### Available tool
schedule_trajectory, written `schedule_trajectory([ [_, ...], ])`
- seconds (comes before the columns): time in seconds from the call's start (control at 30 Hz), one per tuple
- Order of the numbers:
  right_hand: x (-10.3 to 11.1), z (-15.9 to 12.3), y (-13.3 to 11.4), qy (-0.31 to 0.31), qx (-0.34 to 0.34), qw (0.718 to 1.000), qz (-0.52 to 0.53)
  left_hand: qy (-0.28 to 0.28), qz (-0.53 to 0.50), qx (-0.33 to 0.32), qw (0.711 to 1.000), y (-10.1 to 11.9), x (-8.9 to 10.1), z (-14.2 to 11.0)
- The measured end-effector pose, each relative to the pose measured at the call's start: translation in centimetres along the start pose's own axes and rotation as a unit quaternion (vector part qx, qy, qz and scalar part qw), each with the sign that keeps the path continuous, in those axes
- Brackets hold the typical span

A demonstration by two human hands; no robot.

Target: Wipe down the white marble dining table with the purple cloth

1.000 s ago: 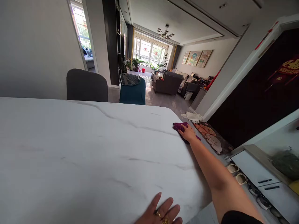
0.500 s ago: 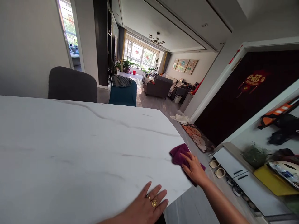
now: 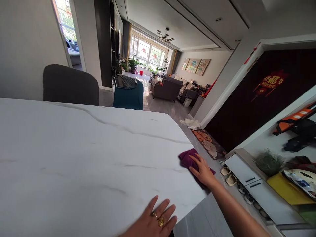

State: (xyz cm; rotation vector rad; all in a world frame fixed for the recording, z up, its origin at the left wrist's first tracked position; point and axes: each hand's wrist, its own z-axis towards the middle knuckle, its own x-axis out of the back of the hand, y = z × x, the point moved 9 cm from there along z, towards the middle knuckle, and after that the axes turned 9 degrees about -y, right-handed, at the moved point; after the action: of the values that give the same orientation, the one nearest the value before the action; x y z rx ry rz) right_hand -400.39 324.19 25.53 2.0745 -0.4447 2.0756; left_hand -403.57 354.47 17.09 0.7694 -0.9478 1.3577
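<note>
A purple cloth (image 3: pixel 187 158) lies crumpled on the right end of the white marbled table (image 3: pixel 103 151), partly over its edge. My right hand (image 3: pixel 202 171) presses down on the cloth, with the fingers curved over it. Part of the cloth is hidden beneath the palm. Near the table's front edge rests my left hand (image 3: pixel 158 219), palm down and fingers spread, holding nothing. Two gold rings (image 3: pixel 161 222) show on its fingers.
A grey chair (image 3: pixel 70 85) and a blue chair (image 3: pixel 128 95) with a dark striped cloth stand at the far side. Right of the table are a patterned doormat (image 3: pixel 208 144), slippers (image 3: pixel 231 180), and a low white cabinet (image 3: pixel 243 169). A grey sofa (image 3: pixel 167 89) sits farther back.
The view has shifted slightly. My right hand stays on the purple cloth at the table's right end, and my left hand remains spread at the front edge.
</note>
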Motion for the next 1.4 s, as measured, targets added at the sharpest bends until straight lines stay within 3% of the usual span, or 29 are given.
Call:
schedule_trajectory([
  [0.23,0.4,14.4,2.0,0.003,-0.045,0.999,0.002,0.0,0.04,0.007,0.999,0.2,-1.1,0.1],
  [0.33,0.6,18.4,2.4,-0.001,-0.076,0.997,0.016,-0.002,0.025,0.015,1.0,0.2,-1.8,-0.1],
  [0.4,0.8,19.6,2.3,-0.004,-0.081,0.996,0.022,-0.005,0.014,0.016,1.0,0.2,-2.0,-0.1],
  [0.47,0.9,19.5,2.3,-0.007,-0.079,0.997,0.022,-0.007,0.013,0.012,1.0,0.2,-1.8,-0.1],
  [0.57,0.9,16.6,2.6,-0.009,-0.076,0.997,0.02,0.004,0.009,0.0,1.0,0.1,-1.0,0.0],
  [0.73,0.4,5.9,3.6,0.029,-0.016,0.999,0.022,-0.007,-0.009,0.001,1.0,0.1,0.1,-0.1],
  [0.9,-0.5,-6.5,4.9,0.079,0.001,0.996,0.028,-0.087,-0.093,0.002,0.992,0.4,-1.5,0.1],
  [1.03,-0.9,-11.7,4.8,0.101,0.003,0.995,0.009,-0.108,-0.117,0.015,0.987,0.5,-2.8,0.2],
  [1.1,-0.9,-11.6,4.6,0.09,0.001,0.996,-0.007,-0.097,-0.115,0.015,0.988,0.5,-2.8,0.1],
  [1.2,-1.0,-8.1,3.9,0.048,0.003,0.998,-0.032,-0.065,-0.087,0.009,0.994,0.3,-1.9,0.0],
  [1.3,-0.8,-2.1,3.0,0.018,-0.01,0.998,-0.053,-0.03,-0.039,0.004,0.999,0.2,-1.3,-0.2],
  [1.4,-0.8,5.1,2.3,-0.006,-0.044,0.997,-0.068,-0.006,-0.006,0.002,1.0,0.2,-2.0,-0.2],
])
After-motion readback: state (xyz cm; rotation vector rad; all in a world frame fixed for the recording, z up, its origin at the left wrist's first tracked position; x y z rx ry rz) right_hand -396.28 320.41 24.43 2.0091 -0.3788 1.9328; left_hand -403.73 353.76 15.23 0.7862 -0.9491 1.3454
